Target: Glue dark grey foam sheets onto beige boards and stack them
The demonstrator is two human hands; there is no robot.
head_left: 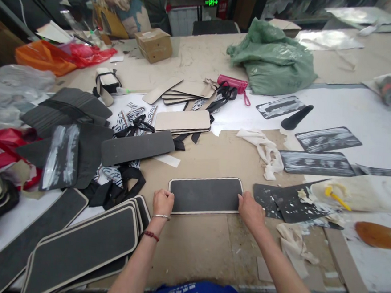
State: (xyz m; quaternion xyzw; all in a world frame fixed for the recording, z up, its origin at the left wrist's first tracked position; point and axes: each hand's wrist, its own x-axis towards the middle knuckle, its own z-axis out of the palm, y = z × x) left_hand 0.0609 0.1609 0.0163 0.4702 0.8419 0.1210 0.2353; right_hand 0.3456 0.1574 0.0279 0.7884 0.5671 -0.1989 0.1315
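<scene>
A dark grey rounded panel with a pale border (pixel 205 195) lies in front of me on the brown board. My left hand (pixel 163 203) is closed on its left end, and my right hand (pixel 250 209) pinches its right end. Left of my left arm is a stack of similar bordered panels (pixel 84 250). A plain dark panel (pixel 138 148) rests above, on patterned fabric and black straps (pixel 126 182). To the right, several dark panels smeared with white, one of them here (pixel 318 163), lie near a glue-spattered dark sheet (pixel 288 204).
Beige panels (pixel 183 120) sit at the middle back, near a pink pouch (pixel 232 83) and a green bag (pixel 271 58). A cardboard box (pixel 153 44) is farther back. On the right are a yellow tool (pixel 337 198), crumpled cloth (pixel 295 247) and an amber bottle (pixel 377 235).
</scene>
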